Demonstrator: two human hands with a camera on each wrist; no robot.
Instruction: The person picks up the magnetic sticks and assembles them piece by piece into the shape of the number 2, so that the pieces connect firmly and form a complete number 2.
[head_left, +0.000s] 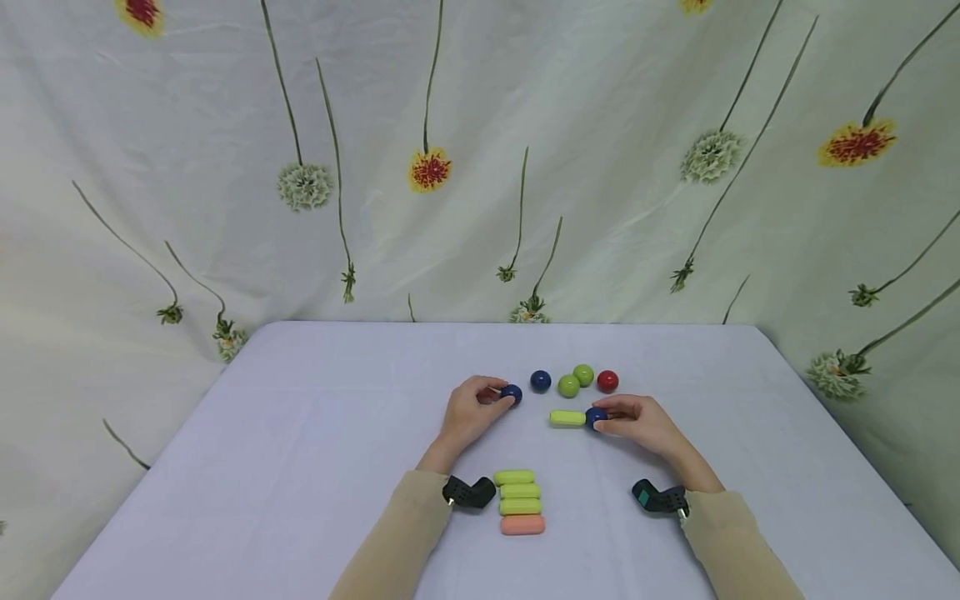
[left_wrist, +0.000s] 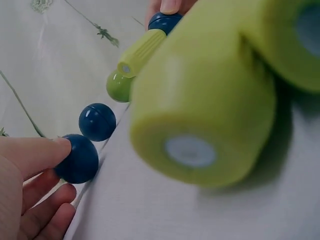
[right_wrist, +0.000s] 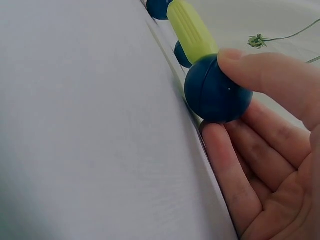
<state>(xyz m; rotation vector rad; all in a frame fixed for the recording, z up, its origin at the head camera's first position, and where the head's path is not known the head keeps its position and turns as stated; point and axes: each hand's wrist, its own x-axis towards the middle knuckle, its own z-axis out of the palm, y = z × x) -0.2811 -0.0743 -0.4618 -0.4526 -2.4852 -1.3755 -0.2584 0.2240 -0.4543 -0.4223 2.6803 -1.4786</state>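
My left hand (head_left: 471,408) pinches a dark blue ball (head_left: 512,394) between thumb and fingers, close over the table. My right hand (head_left: 637,421) grips a second blue ball (right_wrist: 216,90), thumb on one side and fingers beneath. A ribbed yellow-green rod (head_left: 567,417) is joined end-on to that ball and points left, toward my left hand. In the left wrist view the rod's free end (left_wrist: 126,68) shows a small grey disc. A third blue ball (head_left: 540,381) sits just beyond and right of my left hand's ball.
Two green balls (head_left: 568,386) and a red ball (head_left: 607,381) lie at the back of the white table (head_left: 300,467). Nearer, by my left wrist, several yellow-green rods (head_left: 519,492) lie stacked in a column, with an orange-pink rod (head_left: 522,525) at its near end.
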